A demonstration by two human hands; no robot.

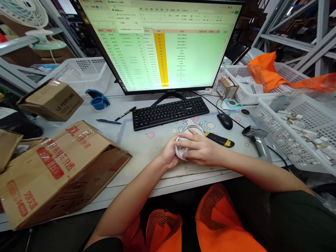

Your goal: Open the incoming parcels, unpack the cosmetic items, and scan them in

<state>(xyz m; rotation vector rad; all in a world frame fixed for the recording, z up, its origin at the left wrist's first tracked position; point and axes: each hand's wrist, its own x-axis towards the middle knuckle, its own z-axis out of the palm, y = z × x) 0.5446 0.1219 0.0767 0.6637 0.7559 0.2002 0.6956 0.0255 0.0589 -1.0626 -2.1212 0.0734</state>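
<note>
Both hands are at a white round tub (181,152) above the front of the desk mat. It lies tilted, and a shiny rim shows at its far side. My left hand (170,153) grips its left side. Over its top and right side, my right hand (199,148) is curled with the fingers spread across it. Much of the tub is hidden by the fingers, so its contents and label cannot be made out. A black and yellow utility knife (220,139) lies just right of the tub, partly behind my right hand.
A keyboard (172,112), mouse (225,121) and monitor (168,49) stand ahead. Cardboard boxes (57,168) crowd the left. A barcode scanner (258,141) and white baskets (291,140) are on the right. Pens (109,121) and a blue lidded cup (99,102) lie left of the keyboard.
</note>
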